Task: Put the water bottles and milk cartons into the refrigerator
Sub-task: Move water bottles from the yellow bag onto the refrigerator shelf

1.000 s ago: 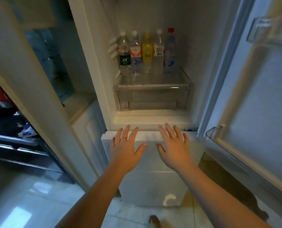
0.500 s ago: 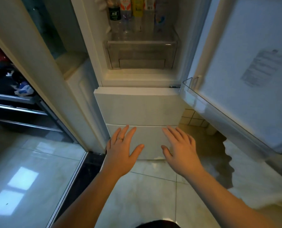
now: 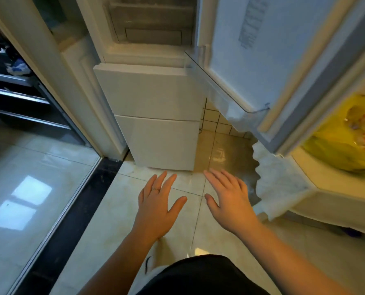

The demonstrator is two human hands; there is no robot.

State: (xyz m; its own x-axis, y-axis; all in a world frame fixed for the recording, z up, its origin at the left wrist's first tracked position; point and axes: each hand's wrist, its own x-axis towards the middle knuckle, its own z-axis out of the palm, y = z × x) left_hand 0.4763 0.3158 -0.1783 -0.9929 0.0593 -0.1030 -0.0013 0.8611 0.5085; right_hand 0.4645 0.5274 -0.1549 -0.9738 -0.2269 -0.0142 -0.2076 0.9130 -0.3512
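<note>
The refrigerator [image 3: 156,116] is seen at top centre, its upper door [image 3: 262,60] swung open to the right, its two lower drawer fronts shut. No bottles or cartons are caught in view. The left hand [image 3: 156,207] (a ring is worn on one finger) and the right hand [image 3: 230,201] are held flat over the tiled floor [image 3: 105,209], fingers spread, nothing gripped. A yellow bag [image 3: 347,135] is glimpsed at right.

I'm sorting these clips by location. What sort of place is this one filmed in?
Most likely a home kitchen. A white refrigerator stands with its upper door swung open, the floor is glossy tile, and a yellow bag of goods sits on a counter at the right.
</note>
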